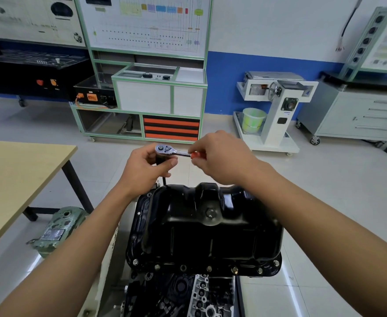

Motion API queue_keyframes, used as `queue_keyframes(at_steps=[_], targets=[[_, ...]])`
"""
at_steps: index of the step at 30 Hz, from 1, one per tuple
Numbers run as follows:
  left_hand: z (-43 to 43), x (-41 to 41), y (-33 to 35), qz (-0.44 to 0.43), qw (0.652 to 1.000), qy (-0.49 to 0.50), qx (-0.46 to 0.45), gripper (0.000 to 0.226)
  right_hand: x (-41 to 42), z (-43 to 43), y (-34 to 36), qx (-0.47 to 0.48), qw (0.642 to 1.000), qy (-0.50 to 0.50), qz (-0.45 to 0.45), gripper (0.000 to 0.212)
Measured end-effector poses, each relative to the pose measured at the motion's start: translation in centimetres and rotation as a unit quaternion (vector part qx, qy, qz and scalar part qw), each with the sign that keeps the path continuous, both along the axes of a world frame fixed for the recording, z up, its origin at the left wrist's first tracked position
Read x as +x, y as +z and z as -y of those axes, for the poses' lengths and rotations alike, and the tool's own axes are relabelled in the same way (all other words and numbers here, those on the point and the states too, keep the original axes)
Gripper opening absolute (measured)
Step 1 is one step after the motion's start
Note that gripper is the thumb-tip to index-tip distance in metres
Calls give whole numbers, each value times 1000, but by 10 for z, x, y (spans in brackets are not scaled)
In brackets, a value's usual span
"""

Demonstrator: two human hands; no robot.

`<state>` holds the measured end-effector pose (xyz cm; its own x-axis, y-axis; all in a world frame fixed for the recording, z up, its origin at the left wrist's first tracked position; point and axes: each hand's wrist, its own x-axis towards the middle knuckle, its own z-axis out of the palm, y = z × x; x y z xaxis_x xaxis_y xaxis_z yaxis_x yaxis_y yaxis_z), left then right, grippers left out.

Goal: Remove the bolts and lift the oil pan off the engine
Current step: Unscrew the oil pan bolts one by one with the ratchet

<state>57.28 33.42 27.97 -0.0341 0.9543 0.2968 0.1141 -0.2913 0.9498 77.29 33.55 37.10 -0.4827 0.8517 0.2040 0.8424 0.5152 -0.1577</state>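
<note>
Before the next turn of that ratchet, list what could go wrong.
The ratchet stands high on an extension at the far edge of the oil pan; it could tilt and slip off. The right hand only pinches the handle, so control is weak. Near-flange bolts are in place; lifting now would bind.

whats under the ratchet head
Under the ratchet head a dark extension runs down to the far rim of the oil pan. The left hand grips its upper part, covering it. Its tip and any bolt there are hidden behind the rim.
</note>
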Motion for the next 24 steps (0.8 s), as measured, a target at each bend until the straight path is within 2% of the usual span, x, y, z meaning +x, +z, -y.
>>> queue_keyframes(at_steps=[6,10,13,16,20,24], targets=[[3,-2,-2,20,998,-56,-14,21,1,-24,-12,43,999,-10,-14,25],[4,1,-2,26,996,-80,-14,26,-2,-36,-22,9,1000,-1,-21,51],[5,1,-1,30,996,-81,-9,30,-1,-36,-27,2,1000,7,-27,57],[4,2,0,23,999,-46,-2,29,6,-29,-25,24,999,-2,-23,45],[1,2,1,7,1000,7,10,22,11,-12,-14,46,998,-31,8,10],[0,6,-1,-31,997,61,25,19,7,9,-7,24,999,-46,7,16]])
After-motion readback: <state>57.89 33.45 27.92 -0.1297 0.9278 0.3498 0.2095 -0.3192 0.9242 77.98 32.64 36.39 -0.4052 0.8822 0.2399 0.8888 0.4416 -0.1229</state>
